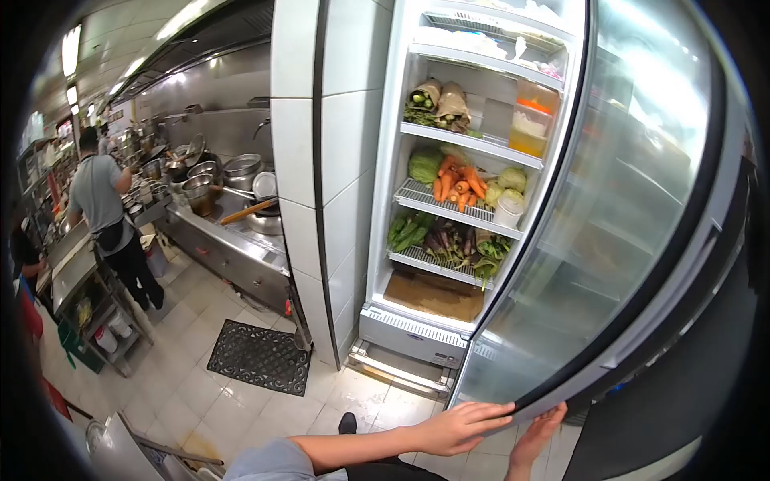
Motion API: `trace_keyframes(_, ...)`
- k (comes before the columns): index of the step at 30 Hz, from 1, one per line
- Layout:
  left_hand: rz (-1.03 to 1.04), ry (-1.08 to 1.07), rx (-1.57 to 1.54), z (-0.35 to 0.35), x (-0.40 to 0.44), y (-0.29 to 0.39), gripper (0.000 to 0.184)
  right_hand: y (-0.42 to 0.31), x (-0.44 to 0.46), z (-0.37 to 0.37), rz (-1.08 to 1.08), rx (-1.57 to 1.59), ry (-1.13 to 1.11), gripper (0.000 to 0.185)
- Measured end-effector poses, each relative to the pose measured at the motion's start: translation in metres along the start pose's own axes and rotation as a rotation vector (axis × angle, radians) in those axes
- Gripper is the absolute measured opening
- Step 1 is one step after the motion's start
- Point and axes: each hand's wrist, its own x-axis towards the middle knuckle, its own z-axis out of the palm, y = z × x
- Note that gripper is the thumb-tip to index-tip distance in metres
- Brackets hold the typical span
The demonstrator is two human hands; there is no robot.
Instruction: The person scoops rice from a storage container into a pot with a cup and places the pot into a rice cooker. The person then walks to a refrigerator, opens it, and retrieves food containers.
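A tall fridge [413, 329] stands in front of me with its glass door [577, 232] swung wide to the right. My left hand [469, 426] reaches across with fingers stretched out, their tips touching the lower corner of the door. Beside it, my right hand [539, 439] has its fingers bent against the outer edge of that door. On the fridge shelves lie carrots [459, 183], a green cabbage [425, 164], dark long vegetables [451, 240], green vegetables [409, 231] and paper-wrapped greens [439, 104]. A clear container with an orange lid [531, 120] is at the right of one shelf.
A tiled pillar [298, 160] separates the fridge from a steel cooking line with pots [242, 168]. A black mat [261, 357] lies on the tiled floor. Another person [100, 200] stands at left between the stoves and a steel work table [68, 256].
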Motion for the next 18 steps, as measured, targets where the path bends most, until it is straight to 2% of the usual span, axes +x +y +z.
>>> trace_keyframes(3, 0.066, -0.040, 0.010, 0.007, 0.000, -0.019, 0.056, 0.005, 0.001, -0.032, 0.009, -0.061, 0.095, 0.065)
trace_keyframes(4, 0.076, -0.050, 0.001, 0.008, -0.004, -0.030, 0.056, 0.014, 0.003, -0.044, -0.019, -0.145, 0.191, 0.065)
trace_keyframes(5, 0.031, -0.081, -0.014, 0.008, -0.010, -0.042, 0.051, 0.020, 0.007, -0.053, -0.044, -0.228, 0.285, 0.065)
trace_keyframes(7, -0.008, -0.125, -0.034, 0.004, -0.026, -0.066, 0.046, 0.037, 0.017, -0.076, -0.090, -0.168, 0.365, 0.064)
trace_keyframes(9, -0.139, -0.166, -0.006, -0.007, -0.046, -0.090, 0.035, 0.046, 0.028, -0.086, -0.099, -0.268, 0.589, 0.064)
trace_keyframes(10, -0.127, -0.177, -0.011, -0.013, -0.056, -0.101, 0.035, 0.053, 0.031, -0.096, -0.128, -0.294, 0.618, 0.065)
trace_keyframes(12, -0.265, -0.267, 0.079, -0.030, -0.078, -0.124, 0.031, 0.048, 0.047, -0.092, -0.107, -0.161, 0.717, 0.066)
trace_keyframes(13, -0.255, -0.274, 0.081, -0.040, -0.088, -0.134, 0.031, 0.041, 0.054, -0.085, -0.088, -0.055, 0.742, 0.067)
trace_keyframes(14, -0.282, -0.301, 0.100, -0.050, -0.098, -0.143, 0.029, 0.040, 0.061, -0.079, -0.045, -0.206, 0.923, 0.069)
trace_keyframes(15, -0.313, -0.332, 0.118, -0.063, -0.105, -0.151, 0.027, 0.039, 0.062, -0.083, -0.061, -0.217, 0.911, 0.067)
trace_keyframes(17, -0.330, -0.329, 0.144, -0.088, -0.116, -0.164, 0.026, 0.045, 0.069, -0.092, -0.197, -0.666, 1.139, 0.058)
trace_keyframes(18, -0.348, -0.314, 0.171, -0.097, -0.121, -0.170, 0.026, 0.026, 0.073, -0.070, -0.187, -0.673, 1.145, 0.058)
